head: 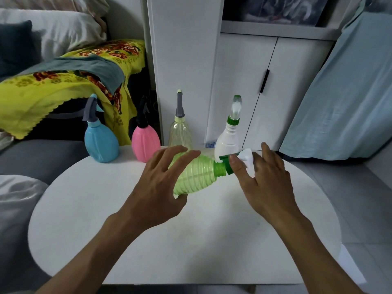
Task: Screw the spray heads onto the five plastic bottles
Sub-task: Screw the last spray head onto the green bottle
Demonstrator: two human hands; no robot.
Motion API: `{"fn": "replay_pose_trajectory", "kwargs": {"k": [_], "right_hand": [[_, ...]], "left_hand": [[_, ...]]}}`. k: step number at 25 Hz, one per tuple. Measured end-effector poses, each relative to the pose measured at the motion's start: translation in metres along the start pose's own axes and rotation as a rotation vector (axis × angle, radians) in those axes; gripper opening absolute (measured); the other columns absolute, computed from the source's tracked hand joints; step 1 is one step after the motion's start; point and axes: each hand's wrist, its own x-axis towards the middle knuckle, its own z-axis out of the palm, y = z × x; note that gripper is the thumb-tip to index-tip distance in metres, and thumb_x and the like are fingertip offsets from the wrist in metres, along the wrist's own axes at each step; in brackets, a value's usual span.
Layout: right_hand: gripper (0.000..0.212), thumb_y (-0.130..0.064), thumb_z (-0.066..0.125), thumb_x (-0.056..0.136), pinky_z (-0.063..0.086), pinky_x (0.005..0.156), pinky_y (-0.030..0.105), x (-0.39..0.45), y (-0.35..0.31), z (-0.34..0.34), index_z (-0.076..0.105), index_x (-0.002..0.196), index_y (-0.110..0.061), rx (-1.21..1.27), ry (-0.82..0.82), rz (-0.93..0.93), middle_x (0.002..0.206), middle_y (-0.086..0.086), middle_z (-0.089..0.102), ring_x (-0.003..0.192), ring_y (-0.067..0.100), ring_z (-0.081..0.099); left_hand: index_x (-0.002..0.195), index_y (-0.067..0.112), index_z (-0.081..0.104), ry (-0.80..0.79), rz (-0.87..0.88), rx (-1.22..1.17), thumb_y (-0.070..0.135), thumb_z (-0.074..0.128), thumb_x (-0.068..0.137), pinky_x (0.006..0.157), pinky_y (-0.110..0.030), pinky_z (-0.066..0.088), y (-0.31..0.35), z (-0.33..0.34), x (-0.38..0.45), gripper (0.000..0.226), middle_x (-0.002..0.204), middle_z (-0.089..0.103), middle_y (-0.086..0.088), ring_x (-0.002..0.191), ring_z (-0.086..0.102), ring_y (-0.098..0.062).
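My left hand [161,183] grips a ribbed light-green bottle [196,175], held on its side above the white round table [148,240], neck pointing right. My right hand [261,177] holds the green and white spray head [239,160] at the bottle's neck, thumb and fingers around it. Along the table's far edge stand a blue bottle [101,143], a pink bottle [145,143], a clear yellowish bottle [179,132] and a white bottle [228,143], each with a spray head on top.
A white cabinet [244,81] rises right behind the table. A grey sofa with a yellow flowered cloth [53,85] lies to the left. A pale blue curtain [350,98] hangs at the right.
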Motion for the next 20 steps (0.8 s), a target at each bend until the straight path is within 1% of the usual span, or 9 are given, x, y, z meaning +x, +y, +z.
{"fn": "replay_pose_trajectory", "kwargs": {"k": [2,4,6,7,8,10,15,18,20], "right_hand": [[0.105,-0.090,0.008,0.073,0.020,0.116,0.050,0.002,0.004,0.001,0.030,0.151,-0.023,0.126,-0.023,-0.013,0.167,0.004,0.009,0.151,0.024,0.009],[0.094,-0.085,0.019,0.078,0.020,0.119,0.049,0.003,0.007,0.004,0.014,0.155,-0.031,0.348,-0.105,-0.074,0.167,-0.002,0.009,0.151,0.020,0.012],[0.072,-0.075,0.036,0.087,0.040,0.110,0.040,0.001,0.006,0.004,0.027,0.149,-0.040,0.585,-0.184,-0.129,0.155,-0.008,0.039,0.137,0.013,0.043],[0.060,-0.070,0.045,0.088,0.049,0.097,0.030,-0.001,0.005,0.004,0.039,0.140,-0.042,0.647,-0.201,-0.164,0.138,-0.016,0.056,0.120,0.005,0.056],[0.049,-0.065,0.054,0.086,0.052,0.082,0.020,-0.003,0.002,0.005,0.048,0.128,-0.041,0.663,-0.190,-0.209,0.117,-0.021,0.065,0.104,0.001,0.063],[0.034,-0.051,0.065,0.083,0.054,0.067,0.018,-0.004,-0.002,0.006,0.057,0.111,-0.035,0.678,-0.137,-0.287,0.096,-0.017,0.068,0.088,0.006,0.067],[0.032,-0.020,0.077,0.079,0.049,0.082,0.015,-0.001,0.001,0.001,0.069,0.108,-0.029,0.746,-0.125,-0.397,0.102,-0.018,0.070,0.100,0.008,0.065],[0.032,-0.011,0.075,0.080,0.048,0.087,0.020,0.001,0.002,0.000,0.068,0.110,-0.020,0.707,-0.157,-0.506,0.105,-0.012,0.064,0.106,0.016,0.062],[0.031,-0.007,0.073,0.081,0.053,0.086,0.027,0.002,0.001,-0.004,0.067,0.109,-0.019,0.814,-0.214,-0.494,0.105,-0.010,0.062,0.101,0.018,0.063]], "left_hand": [[0.140,0.015,0.048,-0.003,0.006,-0.009,0.013,0.082,0.064,0.102,-0.050,0.042,0.001,0.000,0.001,0.083,0.137,0.052,-0.009,0.127,0.045,-0.033],[0.139,0.015,0.048,-0.005,0.011,-0.008,0.014,0.082,0.064,0.101,-0.050,0.043,0.000,-0.001,0.002,0.083,0.136,0.052,-0.009,0.127,0.045,-0.032],[0.139,0.015,0.048,0.003,-0.004,-0.019,0.014,0.082,0.064,0.101,-0.050,0.043,-0.002,-0.003,0.002,0.083,0.136,0.053,-0.009,0.126,0.046,-0.031],[0.140,0.015,0.048,0.006,-0.016,-0.030,0.014,0.083,0.064,0.101,-0.050,0.043,-0.004,-0.005,0.002,0.083,0.135,0.053,-0.009,0.126,0.046,-0.031],[0.140,0.015,0.048,0.007,-0.027,-0.038,0.014,0.083,0.063,0.101,-0.051,0.043,-0.005,-0.007,0.003,0.084,0.135,0.053,-0.009,0.127,0.046,-0.031],[0.140,0.015,0.048,0.001,-0.039,-0.040,0.014,0.085,0.062,0.100,-0.053,0.044,-0.005,-0.009,0.003,0.086,0.136,0.053,-0.009,0.127,0.046,-0.032],[0.141,0.018,0.048,-0.049,0.006,-0.001,0.012,0.084,0.062,0.098,-0.053,0.045,-0.006,-0.014,0.001,0.086,0.136,0.053,-0.008,0.126,0.046,-0.032],[0.141,0.020,0.048,-0.066,0.036,-0.010,0.012,0.084,0.062,0.100,-0.051,0.044,-0.006,-0.017,0.001,0.087,0.136,0.053,-0.006,0.127,0.046,-0.030],[0.140,0.020,0.047,-0.063,0.037,-0.057,0.014,0.086,0.061,0.101,-0.049,0.045,-0.006,-0.019,0.001,0.088,0.136,0.053,-0.004,0.127,0.046,-0.027]]}}
